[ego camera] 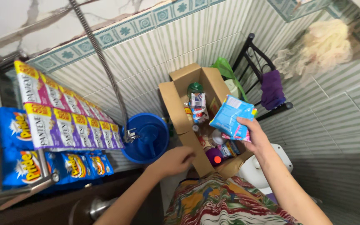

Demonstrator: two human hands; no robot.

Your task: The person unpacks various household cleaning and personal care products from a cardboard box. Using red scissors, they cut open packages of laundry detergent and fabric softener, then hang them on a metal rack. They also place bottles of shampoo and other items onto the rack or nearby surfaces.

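Blue packet [231,116] held in right hand [255,137] above cardboard box [176,104].

An open cardboard box [176,104] of small goods stands right of the bucket [146,137], sachet strips [67,116] hanging farther left.

One head-worn camera looks steeply down, close over an open cardboard box [188,112] against tiled walls [334,112].

The sachet strips [69,118] are purple, white and yellow; the packets [84,166] below, blue. The bucket [146,137] is blue, the held pouch [231,116] light blue, the wall tiles [180,46] green-striped.
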